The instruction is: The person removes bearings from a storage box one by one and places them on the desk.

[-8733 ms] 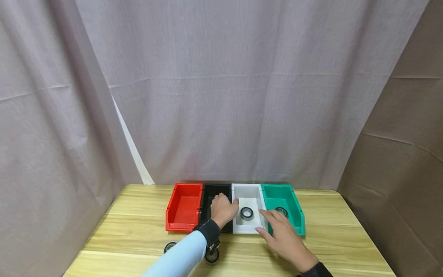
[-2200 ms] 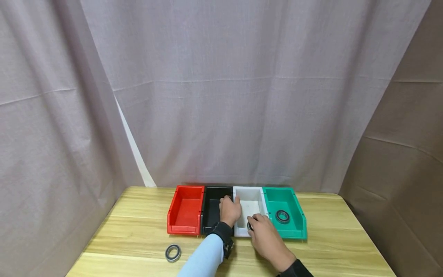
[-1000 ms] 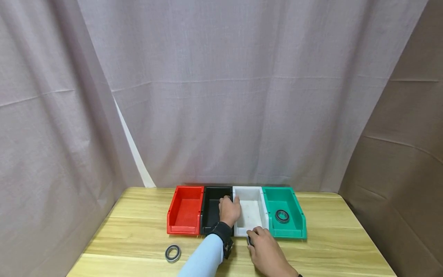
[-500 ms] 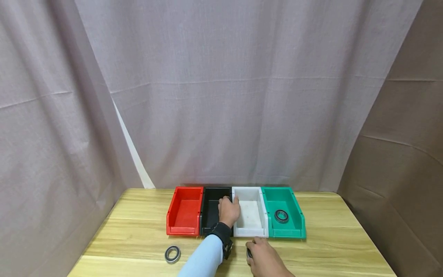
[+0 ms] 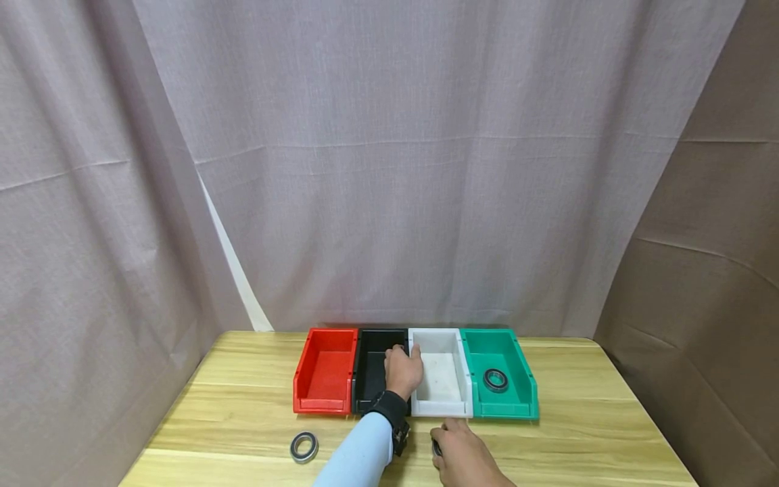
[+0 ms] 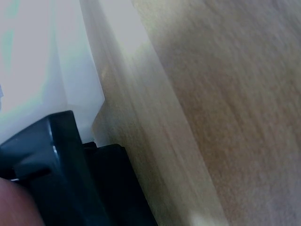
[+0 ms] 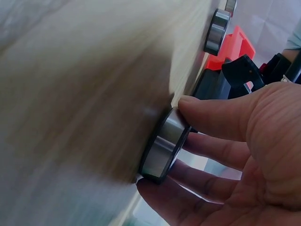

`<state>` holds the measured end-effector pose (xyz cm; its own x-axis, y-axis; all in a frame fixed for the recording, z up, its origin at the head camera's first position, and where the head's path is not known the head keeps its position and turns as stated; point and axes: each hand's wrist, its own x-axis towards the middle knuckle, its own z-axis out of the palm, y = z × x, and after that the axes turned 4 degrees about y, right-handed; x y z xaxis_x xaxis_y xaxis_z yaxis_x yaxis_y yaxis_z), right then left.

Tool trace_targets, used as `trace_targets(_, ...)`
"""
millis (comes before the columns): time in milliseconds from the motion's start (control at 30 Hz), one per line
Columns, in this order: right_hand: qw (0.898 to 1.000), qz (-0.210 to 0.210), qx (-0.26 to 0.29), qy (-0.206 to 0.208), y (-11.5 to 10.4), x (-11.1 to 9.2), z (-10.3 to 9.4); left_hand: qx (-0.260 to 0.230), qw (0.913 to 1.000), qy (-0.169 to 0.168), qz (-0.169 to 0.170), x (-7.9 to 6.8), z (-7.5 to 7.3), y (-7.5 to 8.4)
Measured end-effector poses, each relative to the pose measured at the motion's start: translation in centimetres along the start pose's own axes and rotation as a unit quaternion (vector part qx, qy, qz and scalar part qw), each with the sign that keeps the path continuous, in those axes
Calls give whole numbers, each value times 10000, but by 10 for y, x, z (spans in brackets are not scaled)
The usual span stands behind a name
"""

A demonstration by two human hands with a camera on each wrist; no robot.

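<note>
My right hand (image 5: 467,456) holds a ball bearing (image 7: 165,145) between thumb and fingers, in front of the white bin (image 5: 441,410). In the right wrist view the bearing stands on its edge close over the tabletop, its metal outer ring facing the camera. My left hand (image 5: 403,373) rests at the side wall between the black bin (image 5: 371,380) and the white bin, fingertips over the black one and thumb toward the white one. Its fingertips are hidden, so I cannot tell whether they grip anything. Another bearing (image 5: 496,380) lies flat in the green bin (image 5: 505,410).
A loose bearing (image 5: 303,447) lies on the wooden table (image 5: 243,392), left of my left sleeve (image 5: 359,452). Beyond the right hand, the right wrist view shows two bearings, the nearer one (image 7: 217,32) clearer. The red bin (image 5: 325,372) ends the row; a grey curtain (image 5: 389,203) hangs behind.
The bearing that lay in the white bin earlier has come out over its front edge in my right hand, toward me. Lately my left hand has stayed at the black bin.
</note>
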<state>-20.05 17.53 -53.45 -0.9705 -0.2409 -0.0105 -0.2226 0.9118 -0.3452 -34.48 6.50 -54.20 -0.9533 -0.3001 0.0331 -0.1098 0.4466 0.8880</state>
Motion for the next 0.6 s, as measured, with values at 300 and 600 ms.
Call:
trace_targets(300, 9994, -53, -353, 39, -5, -2, 2, -5, 10000, -38, 31, 0, -1, 1)
trace_targets(600, 9971, -305, -650, 270, -7, -4, 5, 12, 10000, -48, 17, 2, 2, -2)
